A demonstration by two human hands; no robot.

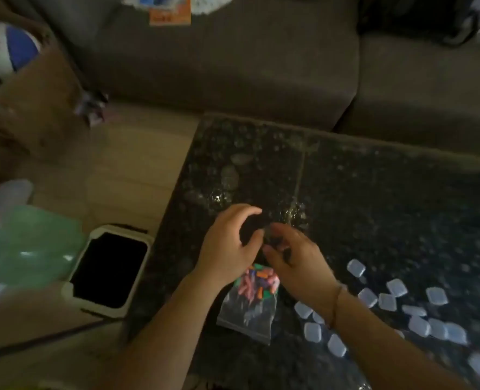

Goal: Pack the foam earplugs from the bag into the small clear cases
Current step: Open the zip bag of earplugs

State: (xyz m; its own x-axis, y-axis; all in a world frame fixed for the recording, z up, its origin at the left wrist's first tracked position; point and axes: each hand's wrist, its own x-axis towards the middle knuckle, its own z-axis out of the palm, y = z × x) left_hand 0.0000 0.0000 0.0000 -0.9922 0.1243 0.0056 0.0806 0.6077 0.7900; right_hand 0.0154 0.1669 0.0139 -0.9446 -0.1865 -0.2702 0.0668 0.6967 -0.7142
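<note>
A clear zip bag [247,316] lies on the dark speckled table [374,198], with colourful foam earplugs [257,282] bunched at its far end. Both hands hover just above that end. My right hand [298,263] has its fingers curled around something small, faint and blurred, apparently a small clear case [271,230]. My left hand [229,249] is curved in a C shape, its thumb tip reaching to that same spot; blur hides whether it grips anything. Several small clear cases [396,288] lie scattered on the table to the right of my right forearm.
A dark phone in a pale case [110,270] lies left of the table's edge, beside a green plastic bag [27,246]. A brown sofa [233,66] runs along the far side. A cardboard box [36,88] stands at the upper left.
</note>
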